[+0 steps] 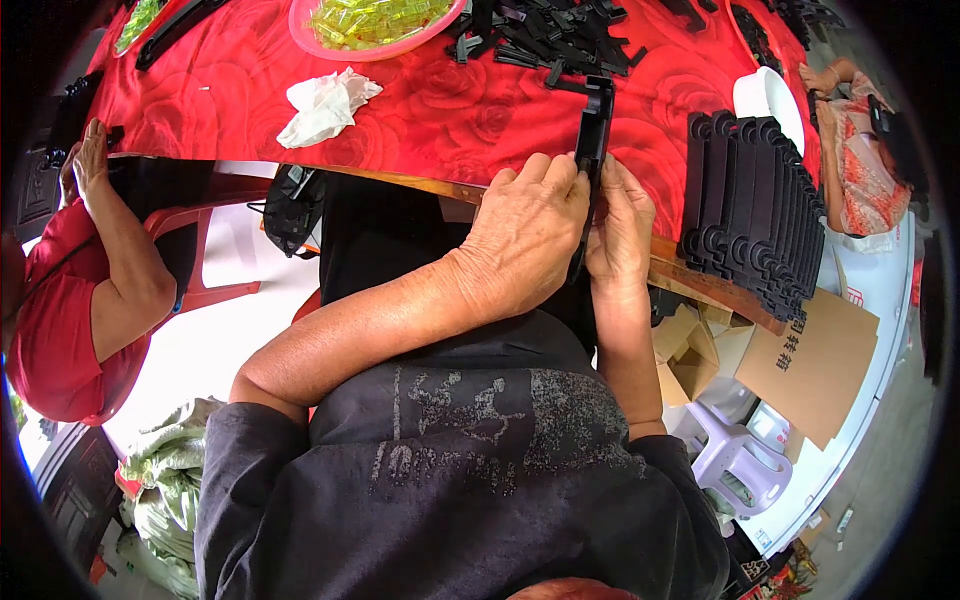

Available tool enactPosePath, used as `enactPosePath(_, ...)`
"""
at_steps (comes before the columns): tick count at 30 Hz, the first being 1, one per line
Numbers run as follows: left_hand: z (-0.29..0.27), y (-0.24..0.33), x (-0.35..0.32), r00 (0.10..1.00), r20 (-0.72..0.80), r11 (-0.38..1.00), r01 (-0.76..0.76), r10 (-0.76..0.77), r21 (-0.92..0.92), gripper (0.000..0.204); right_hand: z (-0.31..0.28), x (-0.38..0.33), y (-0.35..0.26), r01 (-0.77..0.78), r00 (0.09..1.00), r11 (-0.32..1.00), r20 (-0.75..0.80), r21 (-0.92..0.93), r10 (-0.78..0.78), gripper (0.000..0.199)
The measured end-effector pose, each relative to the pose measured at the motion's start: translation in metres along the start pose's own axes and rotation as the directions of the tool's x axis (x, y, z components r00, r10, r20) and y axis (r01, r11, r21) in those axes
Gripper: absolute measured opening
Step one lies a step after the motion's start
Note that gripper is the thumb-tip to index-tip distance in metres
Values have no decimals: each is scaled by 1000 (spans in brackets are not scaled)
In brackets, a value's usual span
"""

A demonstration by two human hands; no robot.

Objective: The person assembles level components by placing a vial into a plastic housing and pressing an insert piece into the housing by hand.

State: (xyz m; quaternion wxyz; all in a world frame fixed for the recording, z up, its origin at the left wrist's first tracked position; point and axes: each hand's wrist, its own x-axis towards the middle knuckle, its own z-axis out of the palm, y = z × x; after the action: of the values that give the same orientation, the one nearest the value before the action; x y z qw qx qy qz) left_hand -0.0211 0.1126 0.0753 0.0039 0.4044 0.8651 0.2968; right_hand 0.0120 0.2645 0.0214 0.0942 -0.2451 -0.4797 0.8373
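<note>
Both hands are closed on a long, narrow black plastic bracket (594,125), which stands out past the table's near edge. My left hand (532,222) wraps its left side with curled fingers. On the other side, my right hand (620,225) grips with its thumb and fingers along the lower part. The bracket's far end has a squared head, close to a pile of small black plastic pieces (570,35). To the right, a row of similar long black brackets (735,190) with hooked ends is stacked at the table edge.
A pink basin (300,35) of yellow-green clear pieces and a crumpled white tissue (328,108) lie on the red cloth-covered table (430,120). A white round container (768,100) stands behind the stack. Cardboard (815,365) and a lilac stool (740,460) are lower right. People sit at left and right.
</note>
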Motion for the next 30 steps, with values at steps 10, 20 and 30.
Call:
enactPosePath(10, 1, -2, 2, 1000, 2, 1000, 5, -5, -28, 46, 5, 0, -1, 22, 1000, 999, -13, 43, -22, 22)
enactPosePath(20, 9, -7, 5, 999, -37, 997, 16, -18, -74, 50, 6, 0, -1, 27, 998, 996, -50, 88, -23, 20)
enactPosePath(30, 9, -8, 7, 999, 31, 994, 38, -35, -104, 51, 8, -3, -3, 20, 999, 997, -34, 79, -17, 22)
